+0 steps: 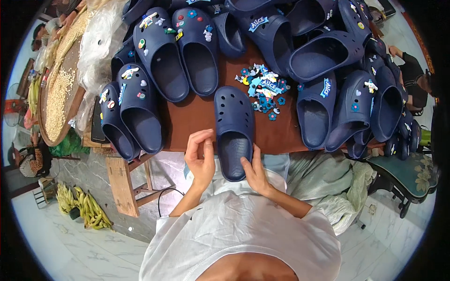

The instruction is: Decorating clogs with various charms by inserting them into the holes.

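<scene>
A plain navy clog (234, 112) with no charms in its holes is at the near edge of the table, toe pointing away from me. My right hand (256, 173) grips its heel end on the right side, thumb over the rim and fingers outside. My left hand (200, 157) is just left of the clog, loosely curled with the thumb apart from the fingers; nothing shows in it. Beyond the toe lies a pile of small shoe charms (267, 86), with blue flowers and blue lettered pieces among them.
Decorated navy clogs (161, 61) crowd the brown tabletop (187, 126) at left, back and right, some stacked. On the left are clear plastic bags (101, 42), a round tray of pale kernels (55, 103) and a wooden stool (123, 185). A chair (408, 173) stands at right; other people are around.
</scene>
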Demonstrator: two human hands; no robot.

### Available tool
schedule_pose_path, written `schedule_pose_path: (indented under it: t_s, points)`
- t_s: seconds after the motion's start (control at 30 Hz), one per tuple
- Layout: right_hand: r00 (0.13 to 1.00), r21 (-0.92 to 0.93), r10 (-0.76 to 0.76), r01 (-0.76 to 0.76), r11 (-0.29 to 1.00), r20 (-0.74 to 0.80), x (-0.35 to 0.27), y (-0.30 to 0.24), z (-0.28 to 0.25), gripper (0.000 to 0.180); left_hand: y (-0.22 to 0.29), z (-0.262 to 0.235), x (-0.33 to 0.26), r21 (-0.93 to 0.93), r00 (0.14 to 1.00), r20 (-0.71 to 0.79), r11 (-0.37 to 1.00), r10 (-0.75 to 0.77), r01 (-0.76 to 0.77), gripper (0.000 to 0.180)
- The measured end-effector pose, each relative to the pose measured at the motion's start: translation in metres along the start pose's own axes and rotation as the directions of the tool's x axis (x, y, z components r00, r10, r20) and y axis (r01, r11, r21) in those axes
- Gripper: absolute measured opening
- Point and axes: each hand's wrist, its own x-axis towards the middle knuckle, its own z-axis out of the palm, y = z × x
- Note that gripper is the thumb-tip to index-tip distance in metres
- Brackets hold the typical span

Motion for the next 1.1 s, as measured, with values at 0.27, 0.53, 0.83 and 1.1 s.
schedule_pose_path:
  t_s: [0.27,0.53,0.83,1.1]
  points:
    - [0.986,-0.285,0.088,-0.043,0.957,0.145,0.003,-0.021,-0.018,0.075,0.009,0.013,-0.021,0.052,0.958,0.278,0.995,0.067,-0.084,0.02]
    - [0.998,0.052,0.048,-0.05,0.997,0.04,0.0,0.005,-0.012,0.077,-0.003,0.029,-0.025,-0.106,0.902,0.343,0.943,-0.262,0.315,0.031]
    - [0.974,-0.482,-0.218,0.161,0.861,-0.064,0.037,-0.047,-0.058,0.025,-0.025,0.039,-0.016,-0.448,0.781,0.328,0.64,-0.532,0.624,0.029]
    - [0.802,-0.794,-0.597,0.387,0.469,0.039,0.126,-0.064,-0.071,0.037,-0.028,0.065,0.004,-0.754,0.662,0.299,0.255,-0.687,0.605,0.026]
